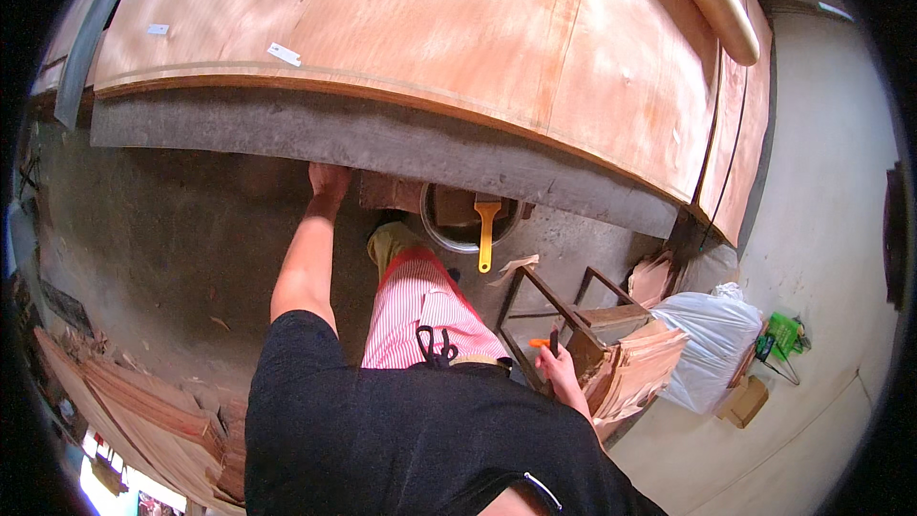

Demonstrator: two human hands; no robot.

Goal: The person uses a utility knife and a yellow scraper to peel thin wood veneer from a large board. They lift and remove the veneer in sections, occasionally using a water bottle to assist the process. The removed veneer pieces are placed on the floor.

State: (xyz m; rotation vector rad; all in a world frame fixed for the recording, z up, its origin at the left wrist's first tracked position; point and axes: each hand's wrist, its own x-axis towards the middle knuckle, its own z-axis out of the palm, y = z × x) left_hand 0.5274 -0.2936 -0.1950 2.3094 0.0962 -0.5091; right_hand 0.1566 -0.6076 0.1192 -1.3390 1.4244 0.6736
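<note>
My left hand [330, 179] reaches to the front edge of a dark grey sheet [382, 134]; its fingers are hidden beneath that edge. On top of the sheet lies a stack of wide, reddish wood veneer or plywood panels [430, 29]. By my right hip, my right hand [561, 369] is closed around a small orange-and-black tool [544, 342], whose kind I cannot make out. Under the sheet's edge stands a round metal basin [449, 241], partly covered. A wide brush with a yellow handle [486, 239] lies across its rim.
A metal-framed stand [540, 287] beside my right hand bears torn veneer pieces [635, 363]. Past it are a white plastic bag [702, 339], a green item [783, 334] and a cardboard piece [743, 401]. More veneer sheets [143, 401] lie behind on the left. A roll [712, 0] rests on the panels.
</note>
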